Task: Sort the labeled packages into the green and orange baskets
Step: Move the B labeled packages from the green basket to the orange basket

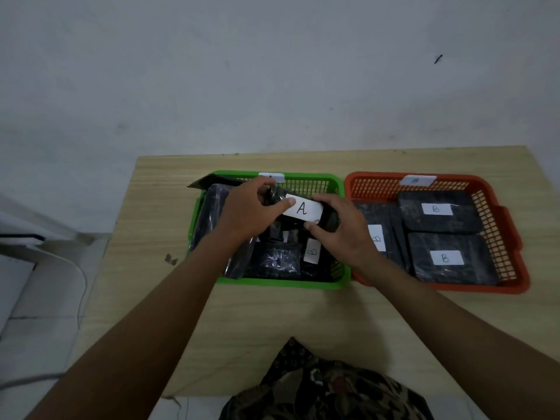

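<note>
Black wrap: the package marked A is a dark, glossy plastic-wrapped bundle with a white paper label showing a handwritten A.
Head view, hands: the left hand and right hand are both clamped on the package marked A, one at each end, thumbs near the label's edges.
Head view, position: the package is held up over the green basket, clear of the pile lying in it.
Green basket: tagged A on its far rim; holds several dark packages, one of them a package marked B near the front right.
Orange basket: just beside the green one on the worktop, tagged B; three B packages lie flat inside.
Handling, judged: the bundle looks light and somewhat soft, since the film creases; the slick wrap may slide under the fingers.
Hold, judged: gripping the two ends, off the paper label, seems safest, as the label could peel or smudge.
Next, judged: lowering it into the green basket suits its letter; the package marked B there looks misplaced.
Unclear: contents of the packages cannot be told.
</note>
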The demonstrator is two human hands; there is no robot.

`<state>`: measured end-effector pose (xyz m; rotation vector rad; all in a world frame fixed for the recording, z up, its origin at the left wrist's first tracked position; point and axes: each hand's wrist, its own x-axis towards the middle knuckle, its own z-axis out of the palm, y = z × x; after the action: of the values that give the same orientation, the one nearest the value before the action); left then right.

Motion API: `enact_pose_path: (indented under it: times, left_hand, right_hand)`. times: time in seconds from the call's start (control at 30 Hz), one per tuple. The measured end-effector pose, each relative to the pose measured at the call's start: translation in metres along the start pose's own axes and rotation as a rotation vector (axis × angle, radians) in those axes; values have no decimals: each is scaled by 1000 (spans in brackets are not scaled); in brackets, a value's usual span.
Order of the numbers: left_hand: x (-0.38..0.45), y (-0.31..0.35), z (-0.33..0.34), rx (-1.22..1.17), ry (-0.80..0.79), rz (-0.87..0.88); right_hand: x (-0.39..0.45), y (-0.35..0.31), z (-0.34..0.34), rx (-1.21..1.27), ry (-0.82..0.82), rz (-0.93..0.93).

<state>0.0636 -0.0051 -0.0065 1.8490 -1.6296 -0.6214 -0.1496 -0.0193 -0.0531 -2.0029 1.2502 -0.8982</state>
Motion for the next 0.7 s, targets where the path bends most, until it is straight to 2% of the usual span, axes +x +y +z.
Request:
enact_pose_path:
  times: [0.13,0.3,0.47,0.57,0.7]
  left_hand:
    - [0,-9,-9,77,-47,16]
    - [-6,-17,-10,248,-39,48]
    - [-16,-22,2,309,2,62]
    - [-15,-24,6,314,22,83]
    - [-14,-23,7,254,112,190]
  right_hand:
    - [-7,13,7,-17,-88,85]
    - [-15,15,34,-70,-341,391]
    - [-20,8,54,10,-439,503]
    - [-15,1,50,152,-438,596]
    - [-5,-8,19,284,-257,668]
